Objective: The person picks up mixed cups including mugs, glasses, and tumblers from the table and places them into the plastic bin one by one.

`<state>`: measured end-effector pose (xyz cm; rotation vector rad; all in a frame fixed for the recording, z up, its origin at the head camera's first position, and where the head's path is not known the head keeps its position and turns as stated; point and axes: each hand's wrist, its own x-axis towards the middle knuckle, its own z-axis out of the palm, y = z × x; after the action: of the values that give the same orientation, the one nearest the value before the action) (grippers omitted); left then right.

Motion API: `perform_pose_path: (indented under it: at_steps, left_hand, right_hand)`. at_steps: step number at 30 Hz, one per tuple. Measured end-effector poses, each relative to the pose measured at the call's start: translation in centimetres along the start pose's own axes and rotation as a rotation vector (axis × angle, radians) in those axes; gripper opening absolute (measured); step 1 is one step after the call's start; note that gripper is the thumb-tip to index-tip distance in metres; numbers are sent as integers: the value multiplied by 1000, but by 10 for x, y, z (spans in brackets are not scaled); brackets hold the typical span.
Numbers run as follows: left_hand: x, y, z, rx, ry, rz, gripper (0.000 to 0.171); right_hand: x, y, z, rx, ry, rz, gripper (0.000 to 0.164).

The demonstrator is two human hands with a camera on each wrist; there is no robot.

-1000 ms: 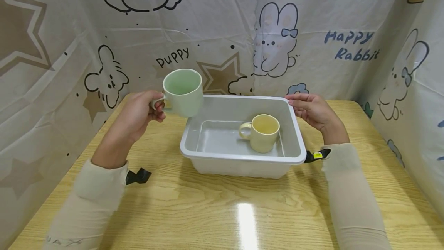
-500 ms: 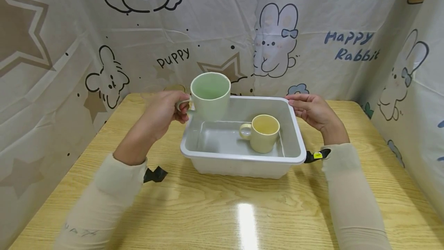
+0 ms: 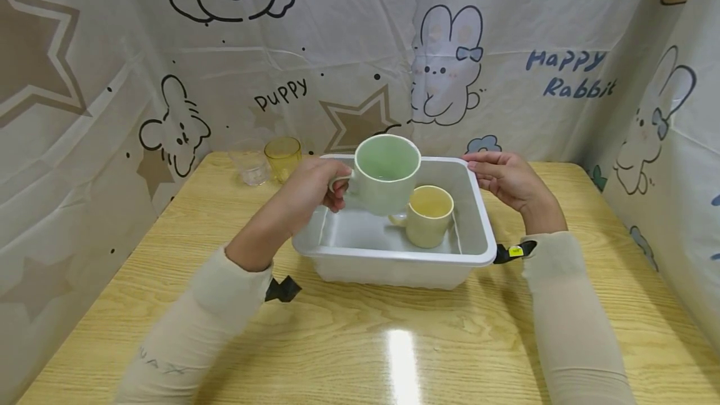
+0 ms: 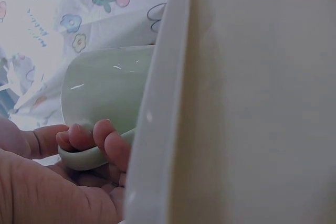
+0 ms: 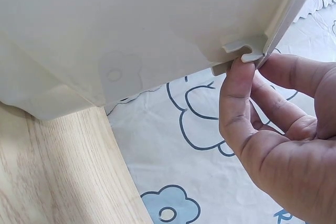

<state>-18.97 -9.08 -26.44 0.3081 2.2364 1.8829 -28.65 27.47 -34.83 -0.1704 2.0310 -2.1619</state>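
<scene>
A pale green mug [image 3: 387, 177] hangs over the left half of a grey plastic bin [image 3: 394, 256], opening upward. My left hand [image 3: 306, 195] holds it by its handle; the left wrist view shows the fingers [image 4: 81, 136] hooked through that handle. Inside the bin, toward its right end, stands a yellow mug [image 3: 430, 224], its handle partly behind the green one. At the bin's far right corner my right hand [image 3: 509, 183] pinches the rim. In the right wrist view, thumb and fingers [image 5: 236, 95] close on the rim's edge from outside.
Behind the left hand, near the table's back left, stand a clear glass [image 3: 253, 170] and an amber glass [image 3: 283, 158]. A printed curtain [image 3: 349, 49] encloses the wooden table [image 3: 337, 342] at the back and sides.
My left hand has carried the green mug rightward and slightly lower, from the bin's left edge to above its inside. Two glasses behind it have come into view. My right hand stays put.
</scene>
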Motion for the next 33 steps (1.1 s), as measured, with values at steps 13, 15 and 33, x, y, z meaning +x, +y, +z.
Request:
perform_pose_path:
  at_steps: [13,15,33]
  left_hand:
    - [14,-5,34,34,-128,-70,31]
    - [17,-6,37,45,-147,-79,30]
    - [39,-17,53,202,-337,-125,33]
  right_hand:
    - [-1,0,1,4,-7,4,15]
    - [-2,-1,1,4,-8,4,15]
    - [-3,-2,3,0,-4,16,18]
